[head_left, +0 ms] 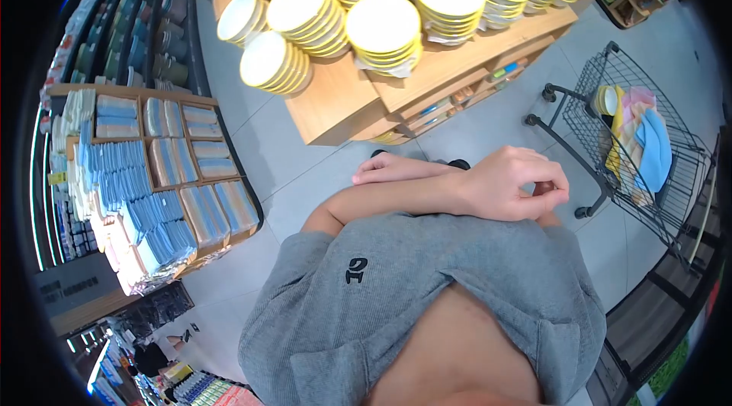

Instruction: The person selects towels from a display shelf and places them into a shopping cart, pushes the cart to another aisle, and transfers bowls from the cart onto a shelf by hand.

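Note:
Both forearms lie crossed in front of the grey shirt [473, 242]. My left hand [518, 183] reaches across to the right side, near my other arm; its fingers curl round towards the thumb, leaving a small gap, and no object shows in it. Behind the crossed forearm, my right hand [377, 168] points left with its fingers fairly straight and holds nothing visible. Above the arms stands a wooden display table [339, 105] bearing several stacks of white bowls with yellow rims [383, 23].
A wire shopping cart [591, 131] at the right holds a blue cloth [653, 148], yellow and pink cloth and white items. On the left, a wooden rack [145, 91] holds folded blue and beige textiles [114, 170]. Dark shelves [200, 55] rise behind it. Grey floor tiles [248, 112] lie between.

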A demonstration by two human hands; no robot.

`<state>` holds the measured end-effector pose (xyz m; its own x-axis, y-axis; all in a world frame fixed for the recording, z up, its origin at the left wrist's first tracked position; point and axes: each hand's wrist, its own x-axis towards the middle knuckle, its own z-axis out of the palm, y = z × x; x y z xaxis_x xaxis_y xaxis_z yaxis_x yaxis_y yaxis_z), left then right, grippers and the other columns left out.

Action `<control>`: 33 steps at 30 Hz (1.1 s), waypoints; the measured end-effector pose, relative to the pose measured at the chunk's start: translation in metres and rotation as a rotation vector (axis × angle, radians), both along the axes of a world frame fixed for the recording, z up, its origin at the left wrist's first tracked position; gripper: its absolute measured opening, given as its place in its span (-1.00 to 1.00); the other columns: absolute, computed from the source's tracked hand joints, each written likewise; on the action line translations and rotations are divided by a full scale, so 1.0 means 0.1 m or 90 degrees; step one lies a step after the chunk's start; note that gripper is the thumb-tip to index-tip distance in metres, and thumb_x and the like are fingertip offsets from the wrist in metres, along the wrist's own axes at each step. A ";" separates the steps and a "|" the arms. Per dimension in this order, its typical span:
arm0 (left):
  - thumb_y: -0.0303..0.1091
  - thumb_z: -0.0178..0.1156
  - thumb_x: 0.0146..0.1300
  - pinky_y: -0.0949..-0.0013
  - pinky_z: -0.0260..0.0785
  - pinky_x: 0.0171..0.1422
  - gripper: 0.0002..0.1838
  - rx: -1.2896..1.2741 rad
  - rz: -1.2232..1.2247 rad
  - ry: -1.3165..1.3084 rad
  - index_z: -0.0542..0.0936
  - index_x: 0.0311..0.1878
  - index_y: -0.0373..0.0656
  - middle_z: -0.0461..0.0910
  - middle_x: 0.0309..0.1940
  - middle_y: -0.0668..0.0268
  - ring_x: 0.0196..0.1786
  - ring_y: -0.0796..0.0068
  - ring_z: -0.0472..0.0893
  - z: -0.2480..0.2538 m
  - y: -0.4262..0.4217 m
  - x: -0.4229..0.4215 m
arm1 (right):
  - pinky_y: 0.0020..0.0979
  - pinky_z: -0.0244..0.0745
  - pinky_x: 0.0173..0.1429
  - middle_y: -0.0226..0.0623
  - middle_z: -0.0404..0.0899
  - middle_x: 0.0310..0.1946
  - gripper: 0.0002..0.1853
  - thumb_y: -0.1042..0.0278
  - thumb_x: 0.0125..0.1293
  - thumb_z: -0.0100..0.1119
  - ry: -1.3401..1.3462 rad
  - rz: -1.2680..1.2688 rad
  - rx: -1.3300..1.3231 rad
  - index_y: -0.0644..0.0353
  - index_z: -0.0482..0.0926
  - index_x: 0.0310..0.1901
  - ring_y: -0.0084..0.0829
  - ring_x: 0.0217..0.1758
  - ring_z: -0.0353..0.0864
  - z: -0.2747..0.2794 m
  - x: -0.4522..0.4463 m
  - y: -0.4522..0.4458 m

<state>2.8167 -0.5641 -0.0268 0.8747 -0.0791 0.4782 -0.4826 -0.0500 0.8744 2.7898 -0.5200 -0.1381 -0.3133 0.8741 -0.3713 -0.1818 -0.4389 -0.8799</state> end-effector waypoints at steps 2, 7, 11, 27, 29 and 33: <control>-0.47 0.28 0.19 0.37 0.41 -0.27 -0.95 -0.016 -0.032 0.031 0.62 -0.30 -0.21 0.62 -0.48 0.27 -0.42 0.40 0.59 -0.06 -0.36 0.21 | -0.53 0.36 0.11 -0.30 0.57 -0.11 -0.57 -0.03 0.37 0.14 0.021 -0.026 -0.012 0.21 0.60 -0.03 -0.56 0.04 0.48 -0.07 0.23 -0.34; -0.47 0.26 0.21 0.35 0.42 -0.25 -0.95 0.008 -0.181 0.031 0.62 -0.29 -0.23 0.63 -0.45 0.26 -0.40 0.38 0.61 -0.01 -1.16 0.64 | -0.54 0.39 0.05 -0.33 0.58 -0.18 -0.58 -0.02 0.38 0.14 0.104 -0.167 -0.004 0.22 0.61 -0.06 -0.58 -0.02 0.51 -0.18 0.59 -1.05; -0.46 0.26 0.21 0.36 0.43 -0.23 -0.93 0.008 -0.305 0.028 0.63 -0.27 -0.24 0.65 -0.42 0.25 -0.37 0.36 0.62 -0.03 -1.62 0.81 | -0.56 0.41 -0.04 -0.38 0.59 -0.26 -0.59 -0.02 0.40 0.13 0.145 -0.251 0.010 0.23 0.62 -0.10 -0.62 -0.12 0.53 -0.19 0.90 -1.55; -0.45 0.26 0.23 0.40 0.45 -0.26 -0.93 -0.038 -0.666 0.068 0.65 -0.26 -0.23 0.65 -0.44 0.26 -0.37 0.43 0.64 -0.37 -1.97 2.19 | -0.60 0.28 -0.37 -0.55 0.50 -0.54 -0.62 0.04 0.45 0.08 0.373 -0.594 0.169 0.19 0.58 -0.38 -0.73 -0.48 0.41 -0.42 2.54 -2.40; -0.44 0.26 0.24 0.43 0.45 -0.26 -0.92 -0.028 -0.655 0.106 0.65 -0.25 -0.24 0.65 -0.45 0.29 -0.39 0.49 0.63 -0.37 -1.85 2.63 | -0.59 0.24 -0.41 -0.57 0.47 -0.58 -0.59 0.03 0.46 0.05 0.457 -0.580 0.214 0.18 0.55 -0.43 -0.73 -0.52 0.38 -0.47 2.89 -2.50; -0.43 0.23 0.29 0.49 0.44 -0.25 -0.91 -0.086 -0.572 0.222 0.63 -0.23 -0.25 0.64 -0.46 0.34 -0.41 0.62 0.60 -0.44 -1.72 3.39 | -0.59 0.17 -0.46 -0.59 0.39 -0.66 -0.52 -0.04 0.48 -0.02 0.256 -0.806 -0.032 0.13 0.51 -0.53 -0.72 -0.60 0.32 -0.30 3.41 -2.62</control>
